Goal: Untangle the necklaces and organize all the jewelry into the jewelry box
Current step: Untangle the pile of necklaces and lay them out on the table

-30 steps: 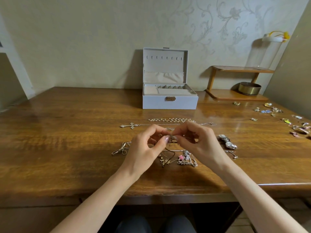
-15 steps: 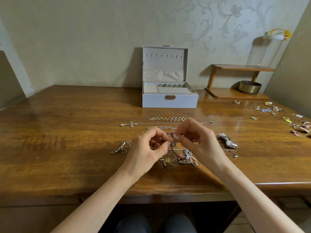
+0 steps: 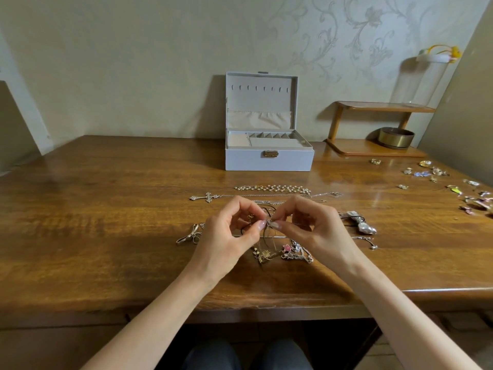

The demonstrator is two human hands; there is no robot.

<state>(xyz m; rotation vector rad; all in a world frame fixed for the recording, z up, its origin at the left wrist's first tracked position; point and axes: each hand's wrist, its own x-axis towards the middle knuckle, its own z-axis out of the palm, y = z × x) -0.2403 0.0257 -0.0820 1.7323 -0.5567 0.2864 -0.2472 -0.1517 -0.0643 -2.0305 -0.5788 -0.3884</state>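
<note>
Necklaces (image 3: 293, 253) in a tangled clump, near desk edge, directly under the hands. Fingers (image 3: 262, 225) of the left hand (image 3: 229, 236) and of the right hand (image 3: 317, 231) pinch the same small knot, tips almost touching, raised a little above the desk (image 3: 106, 222). Dark cord and fine strands hang from the pinch down to the charms.

Change over the last second: slight. Pinch point sits in nearly the same spot; the two sets of fingertips have drawn closer together. Charms below have not shifted. No strand looks freed yet. Judgement: picking at one knot, early in the untangling.

Further out: cross-pendant chain (image 3: 205, 197) and beaded chain (image 3: 272, 188) lie straight beyond the hands, apparently already separated. Bow pendant (image 3: 188, 237) to the left. Small pieces (image 3: 426, 172) scattered far right. Jewelry box (image 3: 269, 161) at the back, lid up; no jewelry visible in its compartments. Sorting into it not yet begun.
</note>
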